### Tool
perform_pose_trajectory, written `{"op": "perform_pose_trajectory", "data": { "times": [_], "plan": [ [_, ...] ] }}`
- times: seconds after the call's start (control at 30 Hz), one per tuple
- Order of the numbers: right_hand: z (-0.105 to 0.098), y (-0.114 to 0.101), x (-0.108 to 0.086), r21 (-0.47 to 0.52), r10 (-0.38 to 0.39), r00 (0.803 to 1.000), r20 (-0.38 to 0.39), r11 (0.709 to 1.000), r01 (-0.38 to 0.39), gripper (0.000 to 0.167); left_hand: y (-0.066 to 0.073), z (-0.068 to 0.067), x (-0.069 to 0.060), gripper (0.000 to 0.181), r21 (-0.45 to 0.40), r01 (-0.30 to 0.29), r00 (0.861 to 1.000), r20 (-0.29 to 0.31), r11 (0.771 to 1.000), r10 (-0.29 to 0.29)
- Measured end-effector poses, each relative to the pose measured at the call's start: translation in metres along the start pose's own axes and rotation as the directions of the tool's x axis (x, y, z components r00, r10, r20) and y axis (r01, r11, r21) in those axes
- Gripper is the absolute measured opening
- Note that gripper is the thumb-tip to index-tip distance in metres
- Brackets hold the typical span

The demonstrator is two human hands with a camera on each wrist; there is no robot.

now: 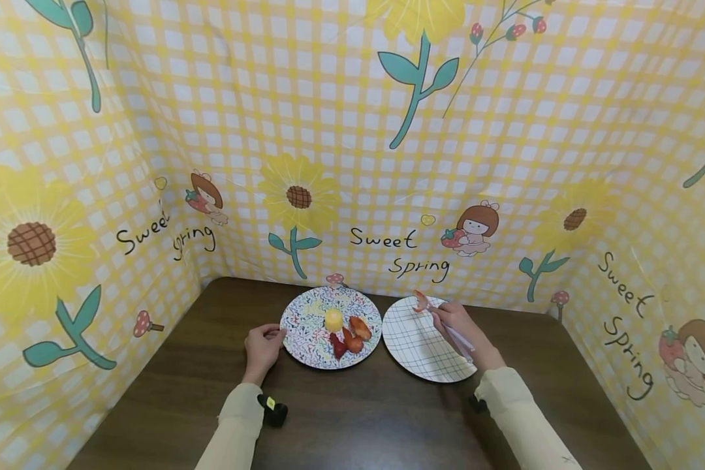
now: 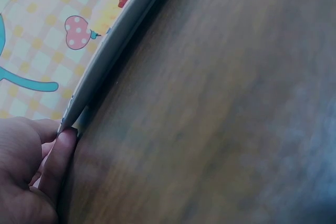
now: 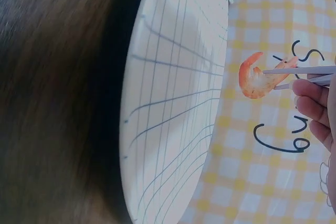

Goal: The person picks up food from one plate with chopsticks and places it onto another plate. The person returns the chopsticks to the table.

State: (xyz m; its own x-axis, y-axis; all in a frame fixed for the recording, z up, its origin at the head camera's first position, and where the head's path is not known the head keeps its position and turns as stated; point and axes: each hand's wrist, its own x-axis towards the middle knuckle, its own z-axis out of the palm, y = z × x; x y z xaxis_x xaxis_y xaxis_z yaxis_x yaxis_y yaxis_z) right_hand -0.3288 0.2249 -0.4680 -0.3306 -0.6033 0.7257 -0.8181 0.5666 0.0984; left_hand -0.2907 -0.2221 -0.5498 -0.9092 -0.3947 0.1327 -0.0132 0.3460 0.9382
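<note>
With its thumb and fingers, my left hand (image 1: 263, 349) pinches the left rim of a round plate with a multicoloured speckled pattern (image 1: 302, 339); the left wrist view shows the fingers on the plate's edge (image 2: 100, 66). On that plate are a yellow cylindrical piece (image 1: 333, 319), orange-brown food pieces (image 1: 360, 328) and a dark red piece (image 1: 337, 346). My right hand (image 1: 461, 326) holds a pair of pale chopsticks (image 3: 304, 70). Between their tips is a curled orange-pink shrimp (image 3: 252, 81), held above the far side of a white plate with dark grid lines (image 1: 411, 343).
Both plates stand side by side, almost touching, on a dark brown wooden table (image 1: 352, 418). A yellow checked cloth (image 1: 352, 163) with flowers and lettering rises behind the table and along both sides. A black band with a small device (image 1: 273, 411) sits at the left wrist.
</note>
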Motion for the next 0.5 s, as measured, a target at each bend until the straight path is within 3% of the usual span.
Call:
{"op": "perform_pose_trajectory", "data": {
  "times": [0.37, 0.5],
  "plan": [
    [0.0, -0.013, 0.013, 0.013, 0.005, 0.999, 0.042, 1.0, -0.006, 0.019, 0.0, -0.001, 0.0, 0.025, -0.002, -0.006, 1.0, -0.001, 1.0, 0.006],
    [0.001, -0.018, 0.021, 0.049, -0.02, 1.0, 0.001, 0.999, 0.019, 0.02, 0.0, 0.0, 0.0, 0.024, -0.001, -0.01, 1.0, -0.004, 1.0, 0.01]
  ]
}}
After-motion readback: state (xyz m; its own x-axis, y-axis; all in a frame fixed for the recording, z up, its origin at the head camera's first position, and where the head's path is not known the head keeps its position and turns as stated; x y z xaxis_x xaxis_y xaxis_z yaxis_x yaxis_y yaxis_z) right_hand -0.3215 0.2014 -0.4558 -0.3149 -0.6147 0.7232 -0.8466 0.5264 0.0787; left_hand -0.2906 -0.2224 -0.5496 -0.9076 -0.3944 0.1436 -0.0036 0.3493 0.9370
